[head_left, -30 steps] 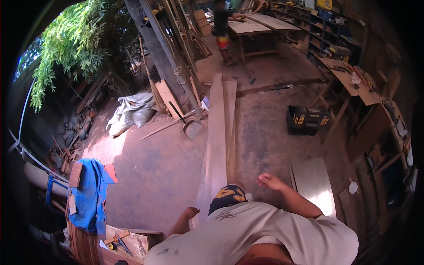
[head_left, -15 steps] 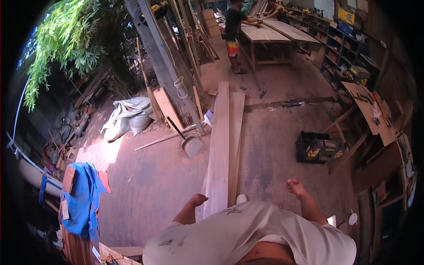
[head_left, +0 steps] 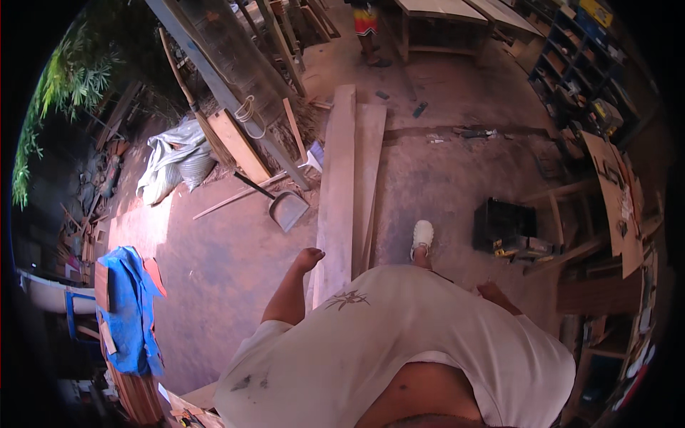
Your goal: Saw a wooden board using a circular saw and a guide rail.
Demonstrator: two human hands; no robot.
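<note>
My left hand [head_left: 310, 258] swings beside the long pale boards [head_left: 338, 178] lying on the floor, its fingers curled with nothing visible in them. My right hand [head_left: 491, 291] is partly behind my shirt, low on the right, its fingers too dark and unclear to judge. A white shoe [head_left: 422, 234] on my foot steps forward to the right of the boards. A black toolbox [head_left: 503, 225] with yellow parts lies ahead of my right hand.
A dustpan [head_left: 287, 211], sacks [head_left: 175, 160] and leaning planks [head_left: 239, 146] stand left. A blue tarp [head_left: 132, 314] lies near left. A co-worker's legs [head_left: 367, 39] are beside a worktable [head_left: 442, 47]. A cluttered bench [head_left: 610, 200] and blue shelving [head_left: 571, 64] line the right side.
The view has tilted down, cutting off the co-workers' upper bodies. My left hand has moved forward, my right hand back behind the shirt, and my shoed foot has come into view.
</note>
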